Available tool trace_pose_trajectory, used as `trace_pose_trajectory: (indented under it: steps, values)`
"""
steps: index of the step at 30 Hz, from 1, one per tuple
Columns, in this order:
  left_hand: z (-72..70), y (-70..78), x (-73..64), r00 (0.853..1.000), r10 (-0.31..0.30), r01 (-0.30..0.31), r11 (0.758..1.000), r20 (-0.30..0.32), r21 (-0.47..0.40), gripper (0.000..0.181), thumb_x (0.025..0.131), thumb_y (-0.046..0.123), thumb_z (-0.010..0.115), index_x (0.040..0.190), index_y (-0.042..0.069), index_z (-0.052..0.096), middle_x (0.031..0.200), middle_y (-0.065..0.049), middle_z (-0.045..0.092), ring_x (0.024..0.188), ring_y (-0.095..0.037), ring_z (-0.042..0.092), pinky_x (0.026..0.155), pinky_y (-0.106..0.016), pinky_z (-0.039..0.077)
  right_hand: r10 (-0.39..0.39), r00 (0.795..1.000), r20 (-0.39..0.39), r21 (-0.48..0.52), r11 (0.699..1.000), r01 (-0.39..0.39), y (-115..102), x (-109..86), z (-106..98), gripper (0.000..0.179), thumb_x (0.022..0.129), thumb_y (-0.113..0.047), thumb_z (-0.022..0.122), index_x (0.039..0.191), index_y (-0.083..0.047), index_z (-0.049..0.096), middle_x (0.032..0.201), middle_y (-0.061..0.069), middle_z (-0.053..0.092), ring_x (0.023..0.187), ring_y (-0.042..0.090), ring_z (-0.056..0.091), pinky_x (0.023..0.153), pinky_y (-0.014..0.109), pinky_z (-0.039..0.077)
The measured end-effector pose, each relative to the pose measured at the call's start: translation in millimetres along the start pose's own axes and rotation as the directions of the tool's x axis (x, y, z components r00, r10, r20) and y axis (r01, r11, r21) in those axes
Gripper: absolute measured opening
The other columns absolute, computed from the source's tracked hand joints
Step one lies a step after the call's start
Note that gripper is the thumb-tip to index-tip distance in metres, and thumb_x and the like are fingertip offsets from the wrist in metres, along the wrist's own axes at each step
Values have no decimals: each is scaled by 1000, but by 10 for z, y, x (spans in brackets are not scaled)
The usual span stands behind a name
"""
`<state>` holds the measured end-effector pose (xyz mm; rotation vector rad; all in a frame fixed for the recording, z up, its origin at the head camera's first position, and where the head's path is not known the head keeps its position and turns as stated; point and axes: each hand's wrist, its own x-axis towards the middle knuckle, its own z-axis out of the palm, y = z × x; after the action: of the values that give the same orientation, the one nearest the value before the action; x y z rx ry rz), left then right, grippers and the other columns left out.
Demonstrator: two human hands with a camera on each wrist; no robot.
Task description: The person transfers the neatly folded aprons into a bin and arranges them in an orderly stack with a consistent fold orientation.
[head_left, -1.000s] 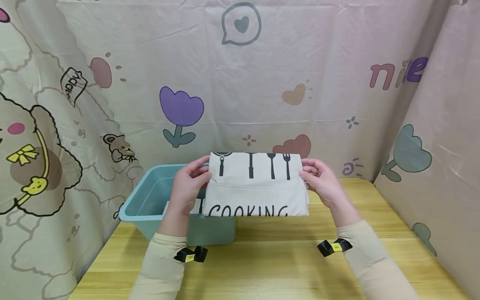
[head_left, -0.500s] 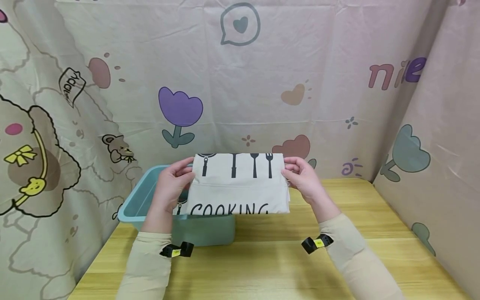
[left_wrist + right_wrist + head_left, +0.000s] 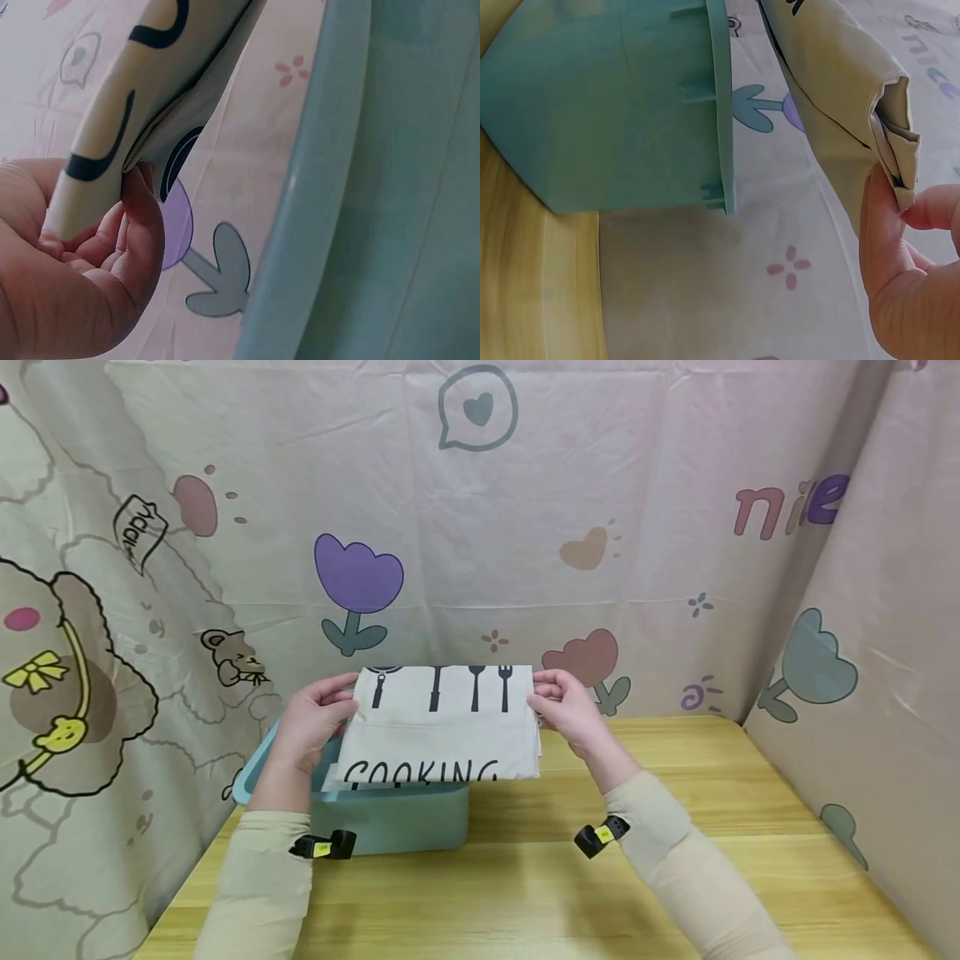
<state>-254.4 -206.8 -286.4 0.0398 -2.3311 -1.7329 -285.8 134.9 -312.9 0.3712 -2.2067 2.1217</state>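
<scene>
A folded white cloth [image 3: 442,735], printed in black with utensils and the word COOKING, is held up flat between my two hands in the head view. My left hand [image 3: 306,727] pinches its left edge between thumb and fingers. At the opposite edge, my right hand [image 3: 576,714] pinches it the same way; the right wrist view shows several folded layers of cloth [image 3: 847,82] just above the fingertips. Below and behind the cloth stands a blue-green plastic bin [image 3: 393,825], its inside mostly hidden by the cloth and my left hand.
The bin rests on the left side of a wood-grain table [image 3: 675,827]. A patterned curtain [image 3: 480,543] hangs behind the table and along both sides. In the left wrist view the bin's rim [image 3: 322,150] runs close to the right of my hand.
Both hands have moved left with the cloth, keeping their hold on its edges. The cloth now overlaps much more of the bin's opening in the head view.
</scene>
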Motion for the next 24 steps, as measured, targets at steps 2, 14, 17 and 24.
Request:
trace_pose_trajectory:
  steps: [2,14,17,24]
  values:
    - [-43,-10,6,1000,-3,3,1000,-3,15,50,95,3,60,144,5,51,93,13,61,84,-3,55,65,-23,47,0,1000,5,4,1000,0,1,19,46,39,93,3,56,130,10,45,95,7,60,72,9,57,61,22,51]
    - [-297,-128,45,999,-45,45,992,-6,120,50,97,7,58,146,7,49,112,-1,59,93,-6,55,73,-26,49,22,999,24,14,1000,-23,45,116,368,39,92,6,57,129,10,47,94,10,60,70,11,56,59,22,50]
    - [-354,-155,64,998,-62,62,987,-3,149,50,98,6,57,147,7,48,117,-6,58,95,-8,55,73,-25,50,26,999,31,19,999,-27,62,133,452,38,92,7,57,128,10,46,96,13,61,72,12,58,61,24,53]
    - [-475,-202,112,997,-79,77,971,2,226,51,98,5,56,147,4,46,125,-15,55,104,-19,53,73,-25,49,46,998,36,-19,999,-45,81,186,610,35,93,5,58,126,8,48,97,14,60,75,16,59,66,31,57]
